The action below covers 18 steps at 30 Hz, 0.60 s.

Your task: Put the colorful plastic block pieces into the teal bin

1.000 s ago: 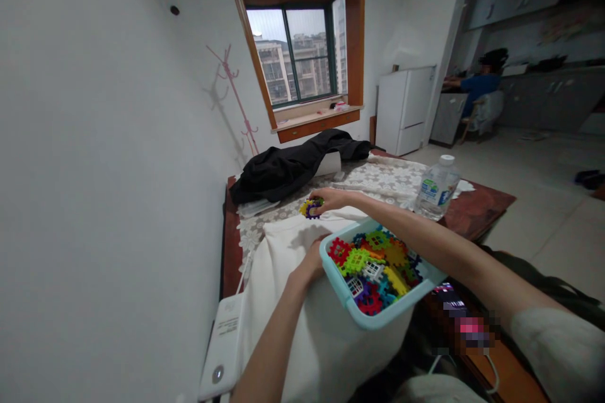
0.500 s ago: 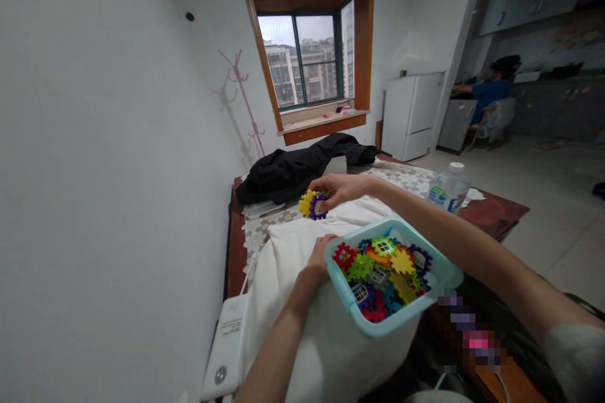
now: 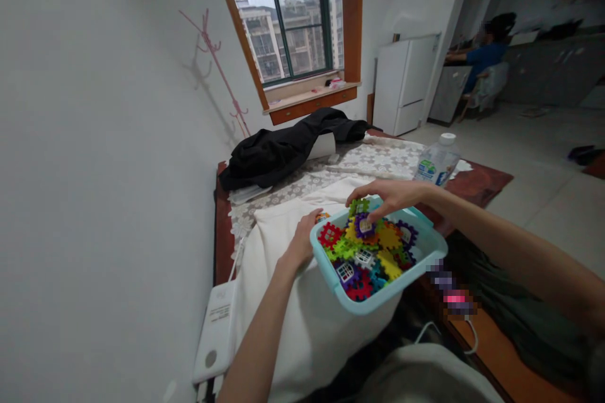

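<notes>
A light-blue plastic tub (image 3: 357, 307) holds a pile of coloured gear-shaped building blocks (image 3: 363, 257), some with white window or door inserts. Over its far side, my right hand (image 3: 390, 194) grips a few gear blocks (image 3: 363, 225), purple with yellow and green beside it; the thumb presses on the purple one. Where these end and the pile begins is hard to see. At the tub's left far corner, my left hand (image 3: 303, 239) has its fingers closed by an orange gear block (image 3: 322, 217), which shows partly beyond the rim.
White cloth (image 3: 274, 252) and a lace tablecloth (image 3: 368, 160) cover the table. Black clothing (image 3: 283, 151) lies at the back. A clear bottle (image 3: 437, 160) stands right of the tub; a white power strip (image 3: 215, 321) lies left. Another person (image 3: 489, 56) sits far off at right.
My right hand has moved from beyond the tub, rightward and back over its far side, with the gear blocks. An orange block now shows by my left hand. The view has tilted down.
</notes>
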{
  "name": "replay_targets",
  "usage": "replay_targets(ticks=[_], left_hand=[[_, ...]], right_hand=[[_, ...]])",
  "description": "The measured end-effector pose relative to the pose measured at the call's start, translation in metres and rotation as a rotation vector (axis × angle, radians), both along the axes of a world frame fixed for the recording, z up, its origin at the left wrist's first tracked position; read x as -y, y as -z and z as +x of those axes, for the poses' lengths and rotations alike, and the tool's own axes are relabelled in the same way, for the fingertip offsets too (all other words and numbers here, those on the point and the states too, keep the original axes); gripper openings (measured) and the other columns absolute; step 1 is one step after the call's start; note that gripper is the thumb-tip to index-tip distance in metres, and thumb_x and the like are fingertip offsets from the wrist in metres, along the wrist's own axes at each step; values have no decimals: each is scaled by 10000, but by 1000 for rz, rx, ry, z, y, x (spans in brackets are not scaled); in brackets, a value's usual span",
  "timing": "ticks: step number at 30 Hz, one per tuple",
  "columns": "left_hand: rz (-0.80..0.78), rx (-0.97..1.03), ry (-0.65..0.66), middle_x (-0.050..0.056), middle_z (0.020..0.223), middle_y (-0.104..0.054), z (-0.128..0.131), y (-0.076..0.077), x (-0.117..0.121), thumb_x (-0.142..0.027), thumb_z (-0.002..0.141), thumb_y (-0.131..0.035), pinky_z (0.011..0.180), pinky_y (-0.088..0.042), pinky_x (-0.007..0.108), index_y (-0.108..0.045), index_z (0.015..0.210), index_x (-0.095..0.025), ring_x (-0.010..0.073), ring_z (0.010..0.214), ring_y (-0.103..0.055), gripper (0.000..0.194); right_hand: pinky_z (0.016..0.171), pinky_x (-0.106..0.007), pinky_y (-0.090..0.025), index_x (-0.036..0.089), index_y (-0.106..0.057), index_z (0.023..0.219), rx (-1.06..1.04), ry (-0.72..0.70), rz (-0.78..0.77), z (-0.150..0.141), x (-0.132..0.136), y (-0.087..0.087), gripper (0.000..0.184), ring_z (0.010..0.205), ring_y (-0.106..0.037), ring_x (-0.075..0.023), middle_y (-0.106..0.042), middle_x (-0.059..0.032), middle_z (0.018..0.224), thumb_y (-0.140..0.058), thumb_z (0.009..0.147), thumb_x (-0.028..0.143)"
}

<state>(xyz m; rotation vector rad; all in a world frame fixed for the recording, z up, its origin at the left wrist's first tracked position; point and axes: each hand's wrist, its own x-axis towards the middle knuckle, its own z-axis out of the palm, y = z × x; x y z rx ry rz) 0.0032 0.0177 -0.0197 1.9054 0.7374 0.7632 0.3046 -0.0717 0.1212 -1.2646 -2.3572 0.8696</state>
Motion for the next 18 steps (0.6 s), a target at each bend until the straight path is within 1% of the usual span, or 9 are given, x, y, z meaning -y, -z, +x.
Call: replay_targets(ticks=[1,3,5,7,9,11,14,16,18], left_hand=[[-56,73,-37,164,1441,-631,-2,0,-2,-397,828,-830,1116,-463,462,-596,1393,-217,330,1304,-591,638],[-209,214,-118,160,1415,-649,-4,0,-6,-508,880,-791,1074,-487,445,-521,1434,-240,292,1254,-633,672],[-372,364,-172,137,1377,-686,-5,-2,-11,-605,905,-746,1069,-483,427,-521,1397,-258,260,1222,-661,643],[-504,517,-154,119,1370,-706,-6,-8,-12,-640,899,-741,1097,-466,430,-568,1339,-261,250,1239,-668,606],[-602,633,-79,117,1365,-717,-7,-18,-9,-625,902,-748,1119,-458,462,-615,1304,-250,269,1265,-670,565],[-637,675,-8,128,1349,-730,-8,-31,-1,-621,913,-739,1144,-440,495,-641,1305,-233,299,1302,-661,559],[-570,674,64,128,1356,-733,-8,-51,14,-656,889,-746,1161,-429,484,-665,1288,-232,310,1307,-665,587],[-521,525,181,150,1367,-729,-8,-61,22,-616,817,-839,1144,-445,473,-648,1341,-239,333,1309,-663,673],[-440,354,270,170,1386,-717,-7,-68,28,-526,691,-960,1136,-458,480,-687,1321,-225,385,1361,-619,750]], right_hand=[[1091,-390,-503,219,-704,1386,-18,1,-3,3,1,2,635,1244,-679,-315,-733,-91,1363,-843,836,505],[1123,-406,-489,229,-701,1400,-79,-40,-26,8,-2,3,619,1276,-672,-312,-729,-90,1383,-822,864,514],[1118,-416,-497,228,-706,1394,-180,-111,-63,14,-7,7,572,1271,-682,-300,-745,-94,1358,-764,918,538],[1101,-425,-511,218,-688,1415,-307,-174,-109,20,-16,13,575,1260,-693,-291,-755,-111,1336,-705,960,570],[1080,-429,-526,205,-671,1428,-432,-202,-164,25,-27,24,596,1244,-707,-287,-760,-130,1322,-680,976,594],[1072,-435,-531,190,-680,1407,-544,-223,-215,28,-38,36,593,1212,-727,-284,-789,-139,1248,-664,987,608],[1060,-446,-540,152,-727,1321,-685,-269,-283,29,-57,52,590,1146,-755,-285,-832,-133,1030,-632,998,637],[985,-431,-579,128,-750,1268,-743,-306,-350,28,-70,58,610,1055,-780,-283,-830,-134,941,-624,993,659],[899,-404,-605,116,-764,1226,-770,-338,-421,25,-83,62,620,946,-791,-268,-825,-141,925,-638,978,671]])
